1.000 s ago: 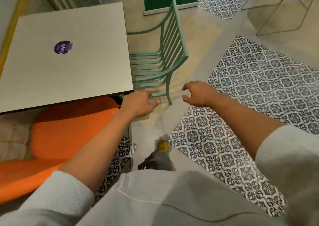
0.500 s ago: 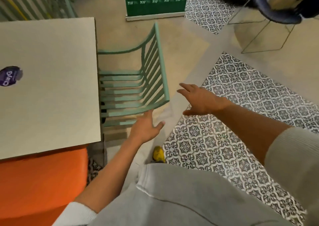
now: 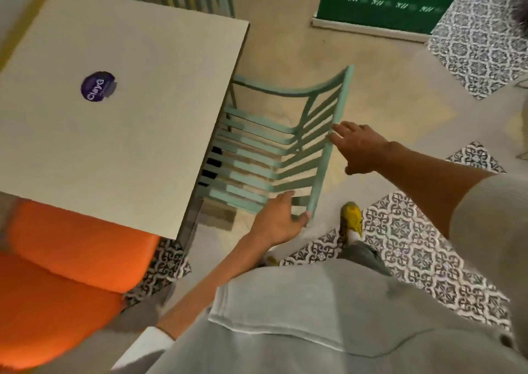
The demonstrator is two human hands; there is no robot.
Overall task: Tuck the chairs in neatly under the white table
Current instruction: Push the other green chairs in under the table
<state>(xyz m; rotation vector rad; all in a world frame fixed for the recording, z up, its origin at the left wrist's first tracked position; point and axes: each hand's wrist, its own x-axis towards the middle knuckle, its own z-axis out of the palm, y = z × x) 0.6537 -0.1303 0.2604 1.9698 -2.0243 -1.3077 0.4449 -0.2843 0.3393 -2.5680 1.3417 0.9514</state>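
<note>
Left hand: nearest of the two, reaching to the near end of the green chair's backrest; fingers loosely spread and curled at the lower end of the back post, the thumb up beside the last seat slat; whether they grip the post firmly I cannot tell.
Right hand: farther along the same backrest, palm down, fingers stretched out and slightly apart, the tips touching or just beside the top rail; nothing is pinched.
Green chair: slatted metal, at the right edge of the desk, front of the seat already under the desktop, backrest and rear of the seat out on the floor; it sits slightly askew to the desk edge.
White desk: square top, with a round purple sticker near its middle.
Orange seat: cushioned, at the near edge of the desk, partly under it.
Floor: beige with patterned tile patches; a yellow shoe stands just beside the chair's near post.
Green panel: farthest, beyond the chair.
</note>
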